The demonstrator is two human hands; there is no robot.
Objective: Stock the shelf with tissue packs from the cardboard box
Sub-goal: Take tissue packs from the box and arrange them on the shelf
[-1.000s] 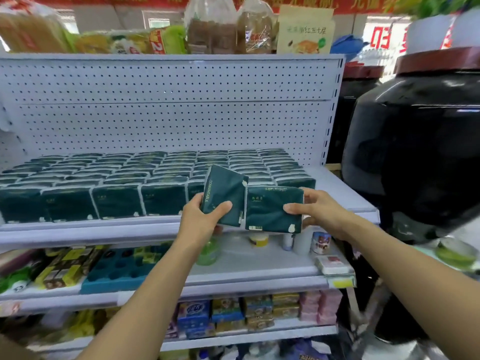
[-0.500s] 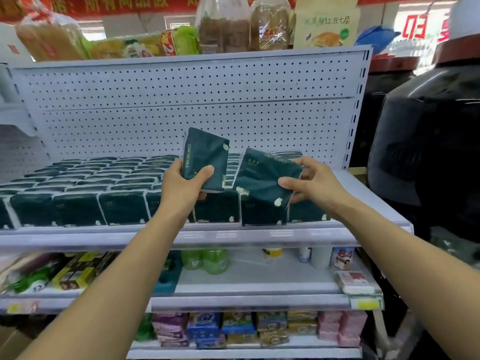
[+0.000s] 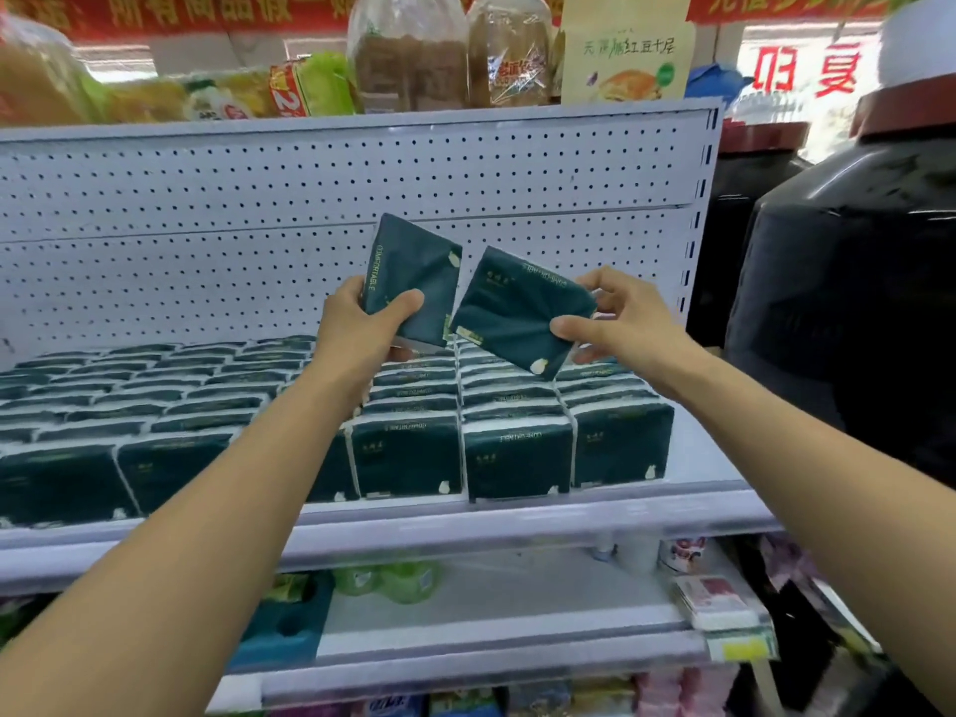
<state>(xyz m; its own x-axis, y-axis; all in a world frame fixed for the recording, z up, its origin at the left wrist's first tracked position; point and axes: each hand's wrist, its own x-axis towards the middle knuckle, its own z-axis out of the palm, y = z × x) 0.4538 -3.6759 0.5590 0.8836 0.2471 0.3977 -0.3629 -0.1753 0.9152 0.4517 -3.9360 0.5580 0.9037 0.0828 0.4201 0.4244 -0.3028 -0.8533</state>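
My left hand (image 3: 357,328) grips a dark green tissue pack (image 3: 414,274), held upright above the shelf. My right hand (image 3: 621,323) pinches a second dark green tissue pack (image 3: 517,307), tilted, just right of the first; the two packs are nearly touching. Both hang over the rows of identical tissue packs (image 3: 408,452) that fill the white shelf (image 3: 517,525). A bare strip of shelf lies right of the last row. The cardboard box is not in view.
A white pegboard back panel (image 3: 310,199) rises behind the packs. Bagged foods (image 3: 408,49) sit on top of the unit. Large dark jars (image 3: 853,313) stand close on the right. Lower shelves (image 3: 491,644) hold bottles, small boxes and packets.
Both hands have risen from the shelf's front edge to above the stocked rows, carrying their packs up and back. The right pack has tilted more.
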